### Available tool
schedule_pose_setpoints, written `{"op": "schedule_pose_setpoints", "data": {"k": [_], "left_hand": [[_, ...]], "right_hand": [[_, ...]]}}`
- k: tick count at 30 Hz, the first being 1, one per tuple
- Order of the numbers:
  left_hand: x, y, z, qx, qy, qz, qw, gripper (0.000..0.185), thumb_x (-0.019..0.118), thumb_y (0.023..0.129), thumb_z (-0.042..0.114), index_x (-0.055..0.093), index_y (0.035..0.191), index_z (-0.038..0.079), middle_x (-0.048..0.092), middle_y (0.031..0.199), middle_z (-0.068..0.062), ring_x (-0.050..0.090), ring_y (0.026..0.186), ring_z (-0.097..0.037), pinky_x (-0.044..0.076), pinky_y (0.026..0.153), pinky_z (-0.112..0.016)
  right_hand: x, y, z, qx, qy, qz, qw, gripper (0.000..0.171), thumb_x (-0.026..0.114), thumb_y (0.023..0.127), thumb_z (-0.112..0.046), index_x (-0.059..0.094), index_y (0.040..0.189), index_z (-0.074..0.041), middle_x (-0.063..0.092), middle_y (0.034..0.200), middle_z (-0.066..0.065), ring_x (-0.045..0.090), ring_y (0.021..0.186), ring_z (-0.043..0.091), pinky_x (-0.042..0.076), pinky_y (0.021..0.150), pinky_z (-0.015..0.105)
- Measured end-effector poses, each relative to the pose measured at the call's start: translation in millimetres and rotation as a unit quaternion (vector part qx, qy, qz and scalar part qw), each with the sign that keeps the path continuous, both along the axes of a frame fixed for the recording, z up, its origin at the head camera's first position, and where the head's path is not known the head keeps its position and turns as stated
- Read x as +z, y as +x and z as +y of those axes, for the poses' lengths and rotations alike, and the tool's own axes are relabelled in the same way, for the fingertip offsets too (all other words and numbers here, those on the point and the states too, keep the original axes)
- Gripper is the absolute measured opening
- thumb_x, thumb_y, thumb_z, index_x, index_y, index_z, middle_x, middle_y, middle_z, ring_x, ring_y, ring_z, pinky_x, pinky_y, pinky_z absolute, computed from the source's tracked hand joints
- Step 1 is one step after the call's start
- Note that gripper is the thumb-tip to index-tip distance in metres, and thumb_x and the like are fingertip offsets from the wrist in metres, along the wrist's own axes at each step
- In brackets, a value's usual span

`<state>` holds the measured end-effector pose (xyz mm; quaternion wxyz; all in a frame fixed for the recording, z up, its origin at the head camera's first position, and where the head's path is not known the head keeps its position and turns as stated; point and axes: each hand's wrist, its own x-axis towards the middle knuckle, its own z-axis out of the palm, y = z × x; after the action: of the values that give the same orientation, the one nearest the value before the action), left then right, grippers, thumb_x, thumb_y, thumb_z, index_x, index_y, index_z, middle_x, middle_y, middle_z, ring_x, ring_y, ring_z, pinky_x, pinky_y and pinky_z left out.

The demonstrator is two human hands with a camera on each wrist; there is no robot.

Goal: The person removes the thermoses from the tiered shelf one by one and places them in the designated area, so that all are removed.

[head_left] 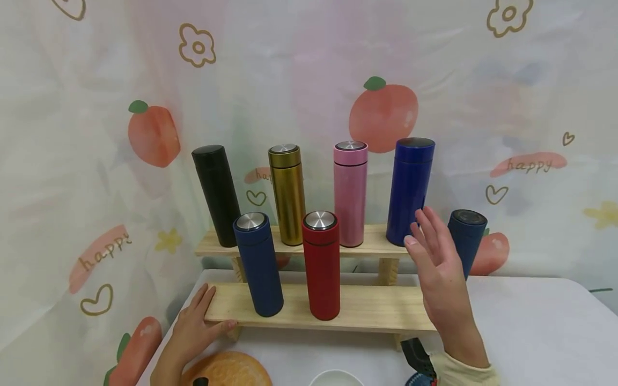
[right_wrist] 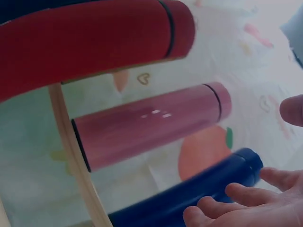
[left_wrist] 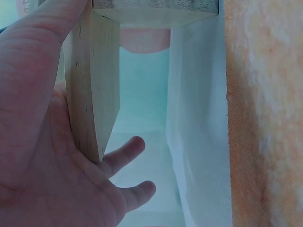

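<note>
"Touching the flat, pale-wood lower shelf [head_left: 372, 308] at its left end: the left hand [head_left: 195, 321], fingers straight and spread!"
"And the right hand [head_left: 441, 273]?"
"Empty, fingers extended, near the glossy royal-blue cylindrical bottle [head_left: 411, 185], upright on the upper wooden shelf [head_left: 374, 238]!"
"Red cylindrical bottle [head_left: 322, 273] stands below."

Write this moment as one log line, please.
left hand: touching lower shelf, left end | right hand: raised, holding nothing | lower shelf: navy flask, red flask, upright
</note>
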<state>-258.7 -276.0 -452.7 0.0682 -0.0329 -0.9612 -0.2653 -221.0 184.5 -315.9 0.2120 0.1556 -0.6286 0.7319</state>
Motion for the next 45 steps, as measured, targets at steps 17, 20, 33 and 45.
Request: {"op": "schedule_pose_setpoints", "data": {"k": [17,20,33,45], "left_hand": [[6.6,1.2,-3,-0.001,0.010,-0.013,0.9999,0.110,0.080,0.090,0.060,0.031,0.167,-0.002,0.019,0.173,-0.028,0.030,0.146,-0.066,0.027,0.114,-0.077],[5.3,1.6,-4,-0.001,0.009,-0.010,0.9999,0.110,0.080,0.090,0.060,0.031,0.166,-0.002,0.019,0.173,-0.029,0.030,0.147,-0.065,0.026,0.115,-0.076],[2.1,0.8,-2,0.001,0.009,-0.010,0.9999,0.110,0.081,0.089,0.058,0.031,0.166,-0.003,0.020,0.172,-0.029,0.029,0.149,-0.063,0.023,0.116,-0.076],[0.0,-1.7,1,-0.003,0.008,-0.004,1.0000,0.108,0.084,0.089,0.055,0.033,0.165,-0.003,0.021,0.172,-0.029,0.031,0.146,-0.065,0.026,0.115,-0.075]], "right_hand": [[-13.5,-10.9,-51,0.041,0.102,-0.004,0.994,0.070,0.059,0.111,-0.015,0.023,0.171,-0.009,0.028,0.175,0.006,0.027,0.160,0.027,0.030,0.120,0.025],[-19.3,-13.9,-63,0.046,0.121,0.008,0.992,0.071,0.061,0.109,-0.014,0.024,0.170,-0.006,0.028,0.174,0.012,0.027,0.160,0.031,0.028,0.123,0.036],[-53.5,-30.2,-94,0.101,0.108,-0.078,0.986,0.082,0.073,0.100,-0.022,0.029,0.167,-0.008,0.041,0.164,0.020,0.041,0.150,0.042,0.036,0.119,0.061],[-70.3,-40.8,-94,0.108,0.108,-0.127,0.980,0.076,0.078,0.096,-0.022,0.042,0.161,-0.009,0.061,0.142,0.014,0.059,0.127,0.031,0.051,0.106,0.052]]}}
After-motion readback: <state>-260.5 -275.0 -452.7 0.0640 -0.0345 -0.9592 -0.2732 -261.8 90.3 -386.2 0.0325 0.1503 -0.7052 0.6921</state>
